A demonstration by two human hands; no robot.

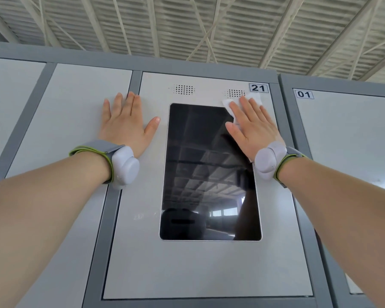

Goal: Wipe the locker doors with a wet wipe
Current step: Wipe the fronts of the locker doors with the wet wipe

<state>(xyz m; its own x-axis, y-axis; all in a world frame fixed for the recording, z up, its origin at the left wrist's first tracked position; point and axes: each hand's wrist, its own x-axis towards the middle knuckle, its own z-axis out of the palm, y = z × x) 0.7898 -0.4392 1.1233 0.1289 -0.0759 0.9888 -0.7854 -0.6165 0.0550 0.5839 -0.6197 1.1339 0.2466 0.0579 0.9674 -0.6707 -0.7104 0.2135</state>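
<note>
Wet wipe sits pinned beneath the flat, released grip of the right hand at the upper right of locker door 21, likely for even scrubbing pressure, while the left hand, equally flat, braces across the door's upper left edge.

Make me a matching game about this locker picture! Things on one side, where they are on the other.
Things:
1. wet wipe
2. left hand
3. dark screen
4. label 01

Places:
A. middle of door 21
B. flat left of the screen, holding nothing
C. under the right hand
D. top corner of the neighbouring door

Pairs: 1-C, 2-B, 3-A, 4-D
</note>
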